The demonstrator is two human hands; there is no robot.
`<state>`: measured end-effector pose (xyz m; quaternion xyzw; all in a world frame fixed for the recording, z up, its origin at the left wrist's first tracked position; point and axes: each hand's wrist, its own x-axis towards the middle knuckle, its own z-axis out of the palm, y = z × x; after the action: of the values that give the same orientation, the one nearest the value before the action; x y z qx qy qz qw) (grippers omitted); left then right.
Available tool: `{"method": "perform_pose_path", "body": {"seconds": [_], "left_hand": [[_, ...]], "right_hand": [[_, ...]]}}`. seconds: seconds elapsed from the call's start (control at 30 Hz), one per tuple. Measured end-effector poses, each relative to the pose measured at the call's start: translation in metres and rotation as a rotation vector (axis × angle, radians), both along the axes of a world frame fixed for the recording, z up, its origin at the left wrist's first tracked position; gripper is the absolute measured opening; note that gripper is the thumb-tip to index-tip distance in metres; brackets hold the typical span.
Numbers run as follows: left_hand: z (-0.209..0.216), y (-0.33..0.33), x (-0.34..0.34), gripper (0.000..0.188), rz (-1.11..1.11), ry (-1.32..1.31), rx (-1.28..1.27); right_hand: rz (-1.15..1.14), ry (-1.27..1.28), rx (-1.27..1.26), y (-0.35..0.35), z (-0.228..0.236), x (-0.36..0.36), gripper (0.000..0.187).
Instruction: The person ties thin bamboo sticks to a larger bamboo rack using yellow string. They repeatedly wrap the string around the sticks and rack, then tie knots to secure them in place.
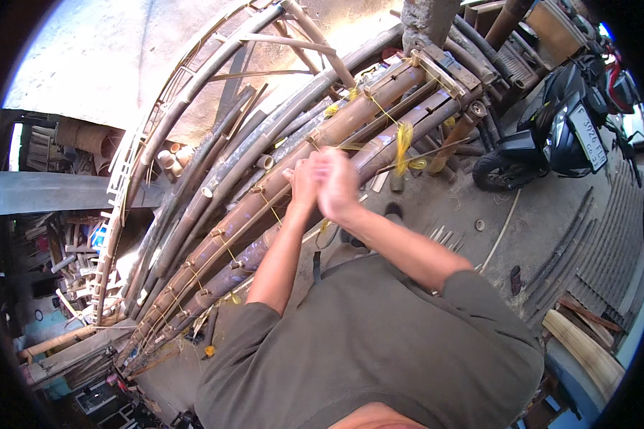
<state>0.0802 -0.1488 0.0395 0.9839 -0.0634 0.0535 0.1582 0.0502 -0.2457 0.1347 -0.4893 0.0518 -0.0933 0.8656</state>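
Observation:
Above a long brown bamboo pole (327,134), my left hand (304,179) and my right hand (338,184) are pressed close together. The fingers of my left hand are curled. My right hand, smeared by motion, looks closed too and overlaps the left. What they grip, if anything, is hidden. Thin yellow cord (270,205) is tied round the pole at intervals. Alongside lies a second thick bamboo pole (379,148), and a bunch of loose yellow string (403,143) hangs over it to the right of my hands.
A curved bamboo lattice frame (166,107) rises at left beyond a stack of grey bamboo poles (218,182). A black motorcycle (547,136) stands at right, with corrugated sheets (599,250) near it. A concrete post (426,25) stands at the poles' far end.

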Motion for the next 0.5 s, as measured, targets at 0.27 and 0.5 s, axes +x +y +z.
{"method": "perform_pose_path", "body": {"seconds": [0.27, 0.5], "left_hand": [[0.037, -0.030, 0.007, 0.027, 0.068, 0.136, -0.400], [0.029, -0.022, -0.007, 0.024, 0.198, -0.064, -0.296]], "right_hand": [[0.545, -0.143, -1.668, -0.038, -0.037, 0.150, 0.040], [1.247, -0.349, -1.146, -0.101, 0.002, 0.002, 0.036]]}}
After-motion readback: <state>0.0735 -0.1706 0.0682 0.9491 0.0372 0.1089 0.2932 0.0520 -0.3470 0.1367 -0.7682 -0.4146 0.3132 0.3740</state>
